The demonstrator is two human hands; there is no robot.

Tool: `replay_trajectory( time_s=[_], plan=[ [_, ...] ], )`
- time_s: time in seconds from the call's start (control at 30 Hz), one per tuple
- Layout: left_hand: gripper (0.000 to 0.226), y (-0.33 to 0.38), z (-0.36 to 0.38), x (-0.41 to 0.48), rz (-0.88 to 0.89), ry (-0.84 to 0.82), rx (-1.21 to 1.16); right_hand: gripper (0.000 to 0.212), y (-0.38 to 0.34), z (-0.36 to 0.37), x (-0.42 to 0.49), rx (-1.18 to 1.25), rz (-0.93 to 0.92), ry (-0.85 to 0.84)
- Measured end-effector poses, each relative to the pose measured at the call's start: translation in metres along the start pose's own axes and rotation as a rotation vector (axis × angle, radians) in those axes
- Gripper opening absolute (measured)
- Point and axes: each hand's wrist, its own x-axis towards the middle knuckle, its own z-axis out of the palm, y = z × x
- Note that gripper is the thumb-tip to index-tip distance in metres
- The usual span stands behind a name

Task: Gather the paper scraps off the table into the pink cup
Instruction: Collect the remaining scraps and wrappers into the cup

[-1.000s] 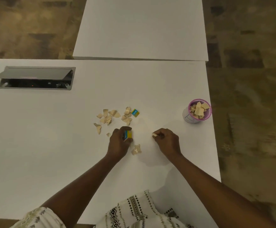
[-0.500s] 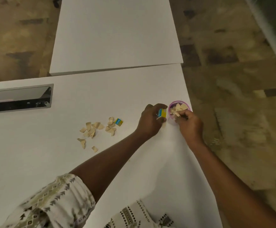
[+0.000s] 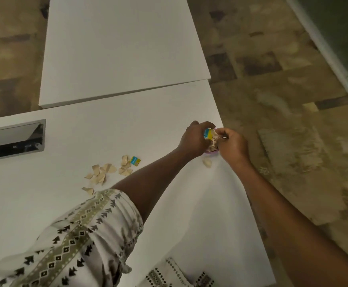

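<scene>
**A:** Why are both hands crowded at the table's (image 3: 82, 137) right edge?

**B:** The pink cup (image 3: 211, 151) stands there. The left hand (image 3: 193, 139) pinches a blue-and-yellow scrap (image 3: 208, 134) over its mouth, I'd judge so it drops straight in. The right hand (image 3: 232, 145) curls in from the other side.

**A:** Is it holding paper too?

**B:** I can't tell. Its fingers are bent inward and hide whatever is under them.

**A:** And the cup itself?

**B:** It's nearly all covered. Only a sliver of pink rim and some pale paper inside show between the hands.

**A:** What's left on the table?

**B:** One stray tan scrap (image 3: 207, 162) lies just beside the cup. A pile of tan scraps (image 3: 104, 172) with a second blue-and-yellow piece (image 3: 135, 160) lies well to the left. The patterned sleeve (image 3: 75, 235) may cover more.
</scene>
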Motion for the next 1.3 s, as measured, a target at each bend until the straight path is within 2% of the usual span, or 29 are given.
replay_trajectory(
  time_s=[0.1,0.23,0.37,0.43,0.5,0.6,0.7,0.93,1.17,1.3],
  plan=[
    [0.047,0.000,0.001,-0.001,0.026,-0.015,0.017,0.031,-0.002,-0.004,-0.002,-0.012,-0.026,0.002],
    [0.049,0.001,-0.002,-0.004,0.068,-0.001,0.013,0.028,-0.001,-0.006,-0.009,-0.078,-0.151,0.048],
    [0.051,-0.004,-0.007,-0.008,0.077,0.024,-0.019,0.033,0.003,-0.003,-0.020,-0.194,-0.397,0.116],
    [0.047,-0.009,-0.011,-0.012,0.074,0.070,-0.035,0.040,0.007,0.000,-0.024,-0.282,-0.546,0.071],
    [0.044,-0.017,-0.015,-0.018,0.050,0.128,-0.052,0.049,0.014,0.004,-0.024,-0.392,-0.621,-0.040],
    [0.043,-0.032,-0.018,-0.028,-0.001,0.171,-0.068,0.059,0.024,0.012,-0.024,-0.641,-0.593,-0.198],
    [0.044,-0.047,-0.018,-0.040,-0.058,0.163,-0.052,0.064,0.031,0.018,-0.023,-0.795,-0.569,-0.219],
    [0.039,-0.074,-0.004,-0.070,-0.133,0.125,-0.028,0.068,0.032,0.029,-0.012,-0.969,-0.563,-0.249],
    [0.040,-0.092,0.008,-0.093,-0.163,0.018,0.063,0.066,0.023,0.034,0.001,-1.010,-0.507,-0.341],
    [0.040,-0.106,0.010,-0.108,-0.171,0.006,0.079,0.055,0.013,0.026,0.000,-0.918,-0.506,-0.306]
  ],
)
